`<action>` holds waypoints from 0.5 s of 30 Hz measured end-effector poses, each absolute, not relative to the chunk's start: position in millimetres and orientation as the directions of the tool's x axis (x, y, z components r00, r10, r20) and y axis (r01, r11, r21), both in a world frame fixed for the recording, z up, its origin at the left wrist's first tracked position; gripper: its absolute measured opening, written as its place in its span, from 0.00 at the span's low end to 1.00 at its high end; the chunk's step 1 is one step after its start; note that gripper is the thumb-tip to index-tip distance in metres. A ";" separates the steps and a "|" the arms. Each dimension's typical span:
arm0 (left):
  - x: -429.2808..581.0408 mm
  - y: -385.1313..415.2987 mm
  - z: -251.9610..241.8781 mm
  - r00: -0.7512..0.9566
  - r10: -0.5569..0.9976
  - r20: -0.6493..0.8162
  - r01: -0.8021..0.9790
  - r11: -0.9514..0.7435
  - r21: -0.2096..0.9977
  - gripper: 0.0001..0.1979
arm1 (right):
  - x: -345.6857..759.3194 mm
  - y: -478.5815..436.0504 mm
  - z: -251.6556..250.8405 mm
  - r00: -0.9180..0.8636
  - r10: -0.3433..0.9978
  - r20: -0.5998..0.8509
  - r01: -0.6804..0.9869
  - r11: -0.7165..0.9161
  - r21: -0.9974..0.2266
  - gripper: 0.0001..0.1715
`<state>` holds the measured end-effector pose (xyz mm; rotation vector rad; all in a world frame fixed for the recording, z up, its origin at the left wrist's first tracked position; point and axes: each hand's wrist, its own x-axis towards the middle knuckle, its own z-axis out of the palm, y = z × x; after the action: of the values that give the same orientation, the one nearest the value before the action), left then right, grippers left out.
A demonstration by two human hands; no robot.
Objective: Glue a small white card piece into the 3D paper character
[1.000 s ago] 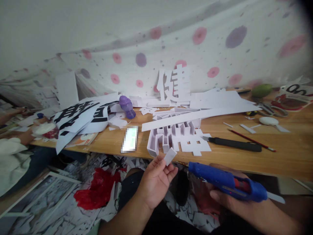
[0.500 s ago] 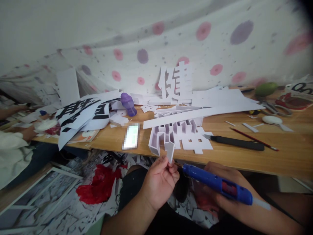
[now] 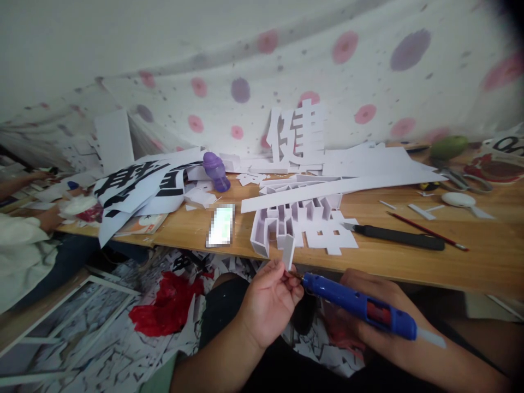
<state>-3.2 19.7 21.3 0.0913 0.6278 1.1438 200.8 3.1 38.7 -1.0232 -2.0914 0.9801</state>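
Between the thumb and fingers of my left hand (image 3: 272, 300) is a small white foam board strip (image 3: 289, 252), held upright just off the table's front edge. My right hand (image 3: 370, 297) is closed round a blue glue gun (image 3: 360, 305), a clear glue stick jutting from its rear. The gun's nozzle is at the strip's lower end, by my left fingertips; whether it touches cannot be made out. Just beyond stands a white walled foam board character (image 3: 266, 234), partly under a long white strip (image 3: 303, 199). A black-handled craft knife (image 3: 397, 238) lies to its right.
On the wooden table (image 3: 409, 267) are a phone (image 3: 221, 225), a purple bottle (image 3: 216, 172), a red pencil (image 3: 428, 231), scissors (image 3: 466, 180) and printed sheets (image 3: 143, 191). A white cut-out character (image 3: 297, 134) stands behind. At left sits another person (image 3: 24, 256). Paper scraps cover the floor.
The glue gun's nozzle has shifted slightly left along the strip's lower end, with the gun's rear moving a little left too. My left hand keeps its pinch. The view has shifted slightly.
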 end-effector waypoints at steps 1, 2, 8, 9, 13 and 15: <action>-3.3 19.9 20.7 0.266 0.869 -0.417 -0.819 0.432 0.378 0.06 | 200.9 3.4 38.4 -0.518 0.832 0.197 0.384 0.433 -0.815 0.09; -3.3 20.0 20.1 0.269 0.869 -0.415 -0.818 0.434 0.377 0.06 | 201.1 3.6 38.3 -0.517 0.833 0.199 0.387 0.435 -0.813 0.10; -3.2 20.7 19.7 0.274 0.867 -0.416 -0.821 0.436 0.369 0.07 | 202.4 2.6 39.2 -0.517 0.838 0.175 0.403 0.419 -0.814 0.10; -2.9 20.9 20.0 0.270 0.864 -0.425 -0.821 0.437 0.366 0.07 | 202.6 2.3 39.6 -0.519 0.838 0.167 0.409 0.415 -0.813 0.10; -2.1 21.4 18.8 0.264 0.856 -0.444 -0.818 0.443 0.368 0.05 | 202.3 3.5 42.3 -0.498 0.851 0.168 0.418 0.405 -0.813 0.06; -2.3 21.4 17.1 0.290 0.857 -0.427 -0.811 0.456 0.365 0.05 | 201.6 5.1 43.2 -0.479 0.854 0.202 0.403 0.419 -0.814 0.06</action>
<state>-2.3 21.4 17.1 0.0835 0.6241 1.1143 201.6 5.1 43.2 -1.0604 -2.0602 0.9465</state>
